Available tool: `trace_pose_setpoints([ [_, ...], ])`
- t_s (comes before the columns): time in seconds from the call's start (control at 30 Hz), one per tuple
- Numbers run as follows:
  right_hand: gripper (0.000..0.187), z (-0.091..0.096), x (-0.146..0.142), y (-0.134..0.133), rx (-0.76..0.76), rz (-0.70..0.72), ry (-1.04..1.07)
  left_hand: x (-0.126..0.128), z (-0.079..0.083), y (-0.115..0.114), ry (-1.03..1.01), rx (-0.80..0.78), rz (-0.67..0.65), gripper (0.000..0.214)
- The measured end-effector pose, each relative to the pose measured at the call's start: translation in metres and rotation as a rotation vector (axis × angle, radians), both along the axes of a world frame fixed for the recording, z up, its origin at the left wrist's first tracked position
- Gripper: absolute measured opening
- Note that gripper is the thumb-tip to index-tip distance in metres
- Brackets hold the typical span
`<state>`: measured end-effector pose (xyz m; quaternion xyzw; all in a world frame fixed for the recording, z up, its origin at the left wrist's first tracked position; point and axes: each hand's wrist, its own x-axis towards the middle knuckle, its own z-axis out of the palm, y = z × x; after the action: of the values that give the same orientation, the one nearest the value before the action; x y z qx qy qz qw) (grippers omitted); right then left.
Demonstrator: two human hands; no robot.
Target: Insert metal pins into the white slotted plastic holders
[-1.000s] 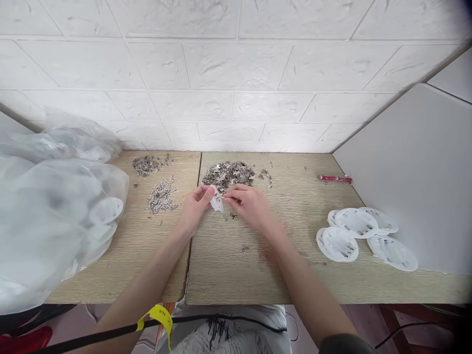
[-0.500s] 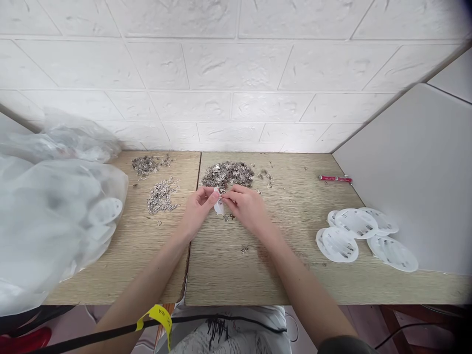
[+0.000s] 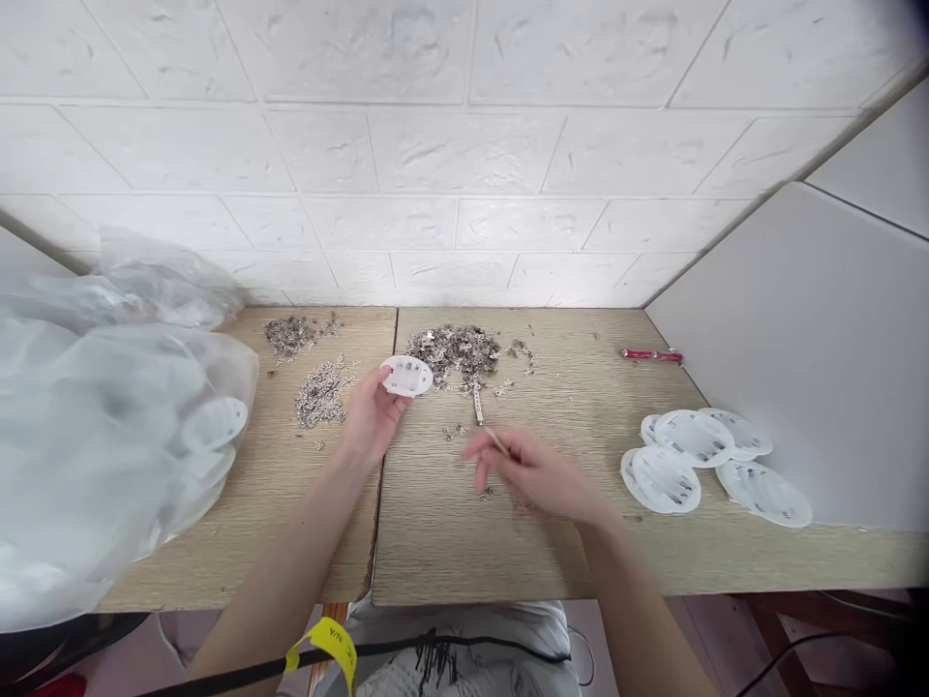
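Observation:
My left hand (image 3: 374,416) pinches a white round plastic disc (image 3: 407,376) by its left edge, thumb on top. The disc faces me, with small metal pieces along its upper part. My right hand (image 3: 533,469), slightly blurred, is closed around a thin tan stick (image 3: 497,441). Beyond the stick's far end, in line with it, is a narrow pale strip with dark marks (image 3: 477,400); I cannot tell whether the two are one tool. The strip's far end reaches a heap of small metal clips (image 3: 454,348) behind both hands.
Two piles of tiny metal parts (image 3: 321,392) lie left of the table seam. A large clear bag (image 3: 108,465) of white discs fills the left side. Several white discs (image 3: 693,439) overlap at the right, near a red pen-like tool (image 3: 651,355) and a grey panel (image 3: 813,368).
The white disc has turned from edge-on to facing me and sits farther left. My right hand has left it, moved toward me and right, and now holds the thin stick.

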<state>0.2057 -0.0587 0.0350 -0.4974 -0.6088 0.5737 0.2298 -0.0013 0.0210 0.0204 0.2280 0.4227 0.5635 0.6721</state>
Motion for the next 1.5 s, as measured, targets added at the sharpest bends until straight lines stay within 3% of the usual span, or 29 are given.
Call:
trace_pose_setpoints([
  [0.1, 0.036, -0.008, 0.001, -0.024, -0.264, 0.124, 0.117, -0.001, 0.0, 0.0, -0.006, -0.01, 0.009, 0.016],
  [0.2, 0.034, -0.017, -0.007, -0.024, -0.297, 0.105, 0.183, 0.001, -0.006, -0.001, 0.067, 0.013, -0.029, 0.018],
  [0.3, 0.029, -0.022, -0.02, -0.004, -0.271, -0.031, 0.196, 0.004, -0.014, -0.003, 0.156, 0.05, -0.159, 0.027],
  [0.4, 0.023, -0.02, -0.03, 0.019, -0.21, -0.088, 0.229, 0.007, -0.017, -0.008, 0.213, 0.104, -0.247, 0.036],
  [0.53, 0.016, -0.01, -0.029, 0.032, -0.033, -0.099, 0.189, 0.005, -0.014, -0.021, 0.214, 0.126, -0.237, 0.044],
  [0.63, 0.02, -0.007, -0.027, 0.021, 0.045, -0.121, 0.137, -0.002, -0.014, -0.036, 0.26, 0.145, -0.219, 0.044],
  [0.8, 0.033, -0.017, -0.042, -0.012, 0.261, -0.329, 0.17, -0.007, -0.02, -0.068, 0.377, 0.251, -0.25, 0.038],
  [0.97, 0.027, -0.02, -0.053, -0.04, 0.435, -0.421, 0.047, 0.0, -0.016, -0.099, 0.482, 0.363, -0.355, 0.036],
  [1.17, 0.017, -0.022, -0.047, -0.057, 0.561, -0.382, -0.173, 0.002, -0.023, -0.11, 0.679, 0.447, -0.316, 0.028],
  [1.27, 0.017, -0.028, -0.046, -0.06, 0.649, -0.383, -0.333, 0.003, -0.027, -0.109, 0.852, 0.571, -0.296, 0.021],
  [1.37, 0.015, -0.026, -0.048, -0.057, 0.623, -0.364, -0.489, 0.003, -0.026, -0.107, 1.092, 0.662, -0.254, 0.014],
  [1.5, 0.011, -0.013, -0.046, -0.042, 0.429, -0.258, -0.54, 0.001, -0.02, -0.099, 1.218, 0.566, -0.285, 0.013],
])
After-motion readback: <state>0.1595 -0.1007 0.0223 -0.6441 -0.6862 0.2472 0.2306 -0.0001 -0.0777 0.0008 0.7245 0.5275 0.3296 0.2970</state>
